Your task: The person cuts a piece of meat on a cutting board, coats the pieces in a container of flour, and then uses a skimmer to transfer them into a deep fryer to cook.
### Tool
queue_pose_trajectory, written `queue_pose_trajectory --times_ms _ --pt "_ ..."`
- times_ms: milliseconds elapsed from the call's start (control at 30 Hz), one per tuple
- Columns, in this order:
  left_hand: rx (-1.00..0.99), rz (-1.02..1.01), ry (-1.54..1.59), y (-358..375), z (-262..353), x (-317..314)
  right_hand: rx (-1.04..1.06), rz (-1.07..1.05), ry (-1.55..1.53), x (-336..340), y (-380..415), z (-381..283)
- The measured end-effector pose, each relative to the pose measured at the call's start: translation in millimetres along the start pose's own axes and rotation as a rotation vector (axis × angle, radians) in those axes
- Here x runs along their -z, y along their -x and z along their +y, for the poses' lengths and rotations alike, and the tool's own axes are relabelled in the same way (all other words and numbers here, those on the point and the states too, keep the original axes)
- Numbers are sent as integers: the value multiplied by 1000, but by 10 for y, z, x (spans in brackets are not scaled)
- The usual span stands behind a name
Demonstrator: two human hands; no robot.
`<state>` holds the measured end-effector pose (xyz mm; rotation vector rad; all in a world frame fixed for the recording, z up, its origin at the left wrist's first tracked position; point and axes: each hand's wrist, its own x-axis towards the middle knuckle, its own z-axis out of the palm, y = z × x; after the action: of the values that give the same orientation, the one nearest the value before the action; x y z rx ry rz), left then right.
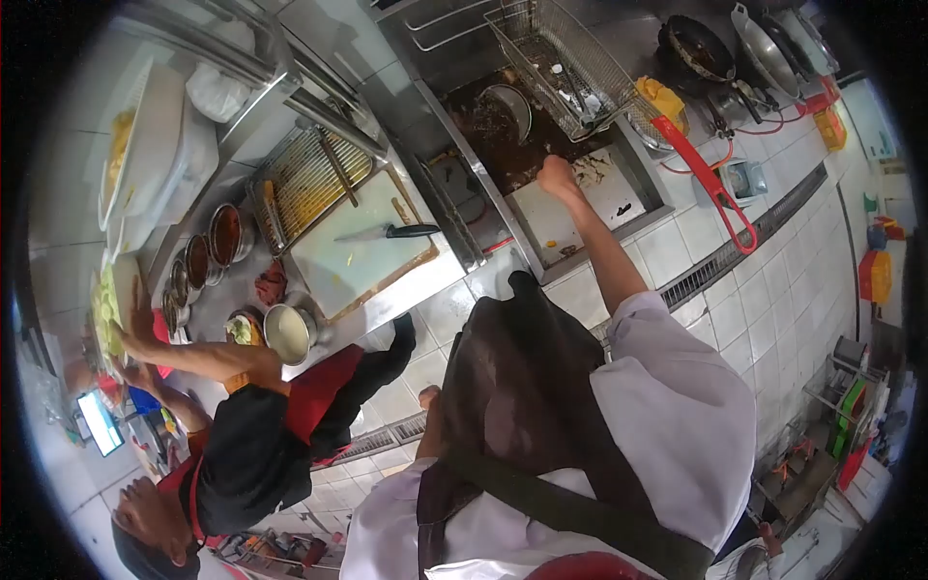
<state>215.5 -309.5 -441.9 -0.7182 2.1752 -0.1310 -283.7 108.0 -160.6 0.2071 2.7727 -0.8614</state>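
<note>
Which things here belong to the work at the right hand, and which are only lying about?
Likely in the work: rectangular steel basin with brown residue; curved silvery metal piece.
Likely lying about: black-handled steel knife; pale green rectangular cutting board.

Over the pale end of the basin (541, 217), at mid-frame, I see room for the right hand (556, 177) to slide sideways between the raised sides. Toward the top of the frame the wire basket (561, 68) blocks it, and a red handle (710, 188) juts out on the right. The left hand (428, 396), low centre, has a strip of tiled floor (435, 333) between the apron (512, 377) and the other person's dark-clad leg (372, 372). Left of centre, a knife (387, 232) lies on the cutting board (358, 275); farther left, that person's forearm (208, 360) bars passage.
</note>
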Motion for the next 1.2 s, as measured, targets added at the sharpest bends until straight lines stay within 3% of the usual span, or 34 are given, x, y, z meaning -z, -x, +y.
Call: queue_pose_trajectory --times_ms 100,333,400,467,533,567,633,800,967,1200 --pt "110 -87 6 92 75 166 46 66 46 42 -57 81" --pt "94 -124 3 241 47 97 40 -12 -41 -430 -562 74" --pt "-47 24 127 291 -37 -27 127 -117 -108 -527 -695 123" --pt "-42 79 176 334 -26 -37 212 -224 -173 -599 -805 133" --pt "-28 137 253 361 -15 -68 -145 -345 -569 -597 -843 88" --pt "-19 137 280 362 -7 -85 -143 -347 -569 -559 -803 99" --pt "-8 129 323 358 21 -94 -315 -333 -952 -364 -626 67" --pt "-11 135 439 391 74 -51 -266 -413 -1018 -287 -570 319" --pt "-17 126 349 279 155 66 -254 -409 -1105 -146 -349 325" --pt "17 101 180 209 325 -50 -128 -384 -936 -139 -162 526"
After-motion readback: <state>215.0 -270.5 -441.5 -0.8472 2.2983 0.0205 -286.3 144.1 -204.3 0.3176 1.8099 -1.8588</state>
